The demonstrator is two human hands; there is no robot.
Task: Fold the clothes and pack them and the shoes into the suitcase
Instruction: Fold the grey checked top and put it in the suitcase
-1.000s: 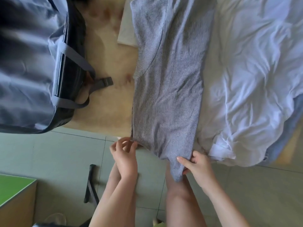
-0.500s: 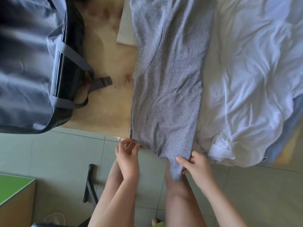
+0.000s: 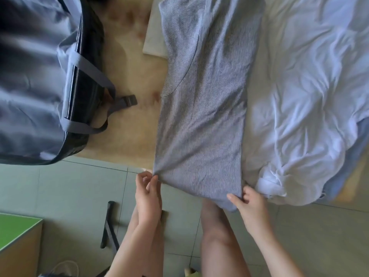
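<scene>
Tiled floor (image 3: 79, 186) below, wooden bed (image 3: 129, 126) above it, suitcase (image 3: 36, 86) at its left. My left hand (image 3: 148, 194) and right hand (image 3: 250, 206) have drawn apart, each pinching a hem corner of the grey shirt (image 3: 201, 116) on the bed, pulling the hem taut. I judge it ready for the next fold.

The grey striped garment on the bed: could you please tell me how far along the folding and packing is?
Early. Done: the grey striped garment appears folded into a long strip. In hand: left hand and right hand each pinch a near corner. Left: the cross folds, the white cloth, and packing into the suitcase; no shoes in view.
</scene>
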